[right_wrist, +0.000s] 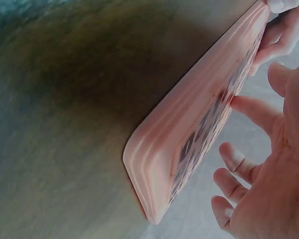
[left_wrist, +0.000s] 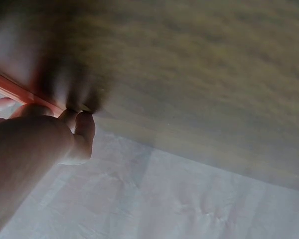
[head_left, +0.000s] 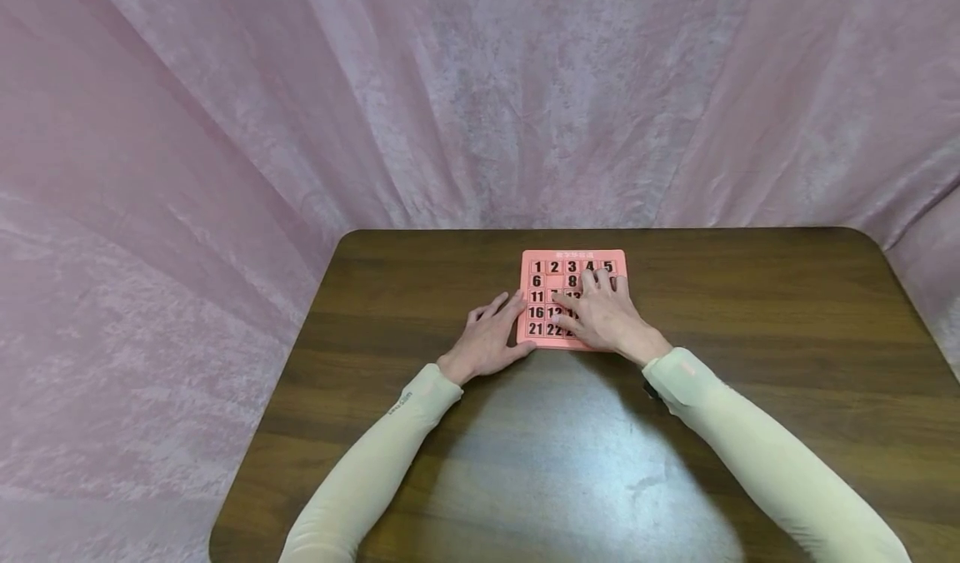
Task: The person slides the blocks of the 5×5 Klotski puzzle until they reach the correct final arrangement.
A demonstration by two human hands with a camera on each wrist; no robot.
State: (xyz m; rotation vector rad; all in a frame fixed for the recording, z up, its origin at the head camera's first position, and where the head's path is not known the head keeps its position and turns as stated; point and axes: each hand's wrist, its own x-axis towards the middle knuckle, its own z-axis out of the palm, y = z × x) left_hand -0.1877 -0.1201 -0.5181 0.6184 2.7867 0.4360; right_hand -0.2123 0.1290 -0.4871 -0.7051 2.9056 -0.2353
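Observation:
A pink number slide puzzle [head_left: 536, 337] lies flat on the table, its numbered tiles in rows; a gap shows to the right of tile 6. My left hand [head_left: 489, 340] rests at the puzzle's left side, fingertips on the edge and thumb by the near left corner. Over the puzzle's right half spreads my right hand [head_left: 611, 317], its index fingertip touching a tile below the gap. The right wrist view shows that index finger [right_wrist: 256, 110] on the tiles and the other fingers raised off them. Several tiles are hidden under this hand.
The puzzle sits toward the far side of a dark wooden table [head_left: 780, 338] with rounded corners. A pink curtain [head_left: 555, 97] hangs behind the table and along its left side. Light reflects off the tabletop between the two forearms.

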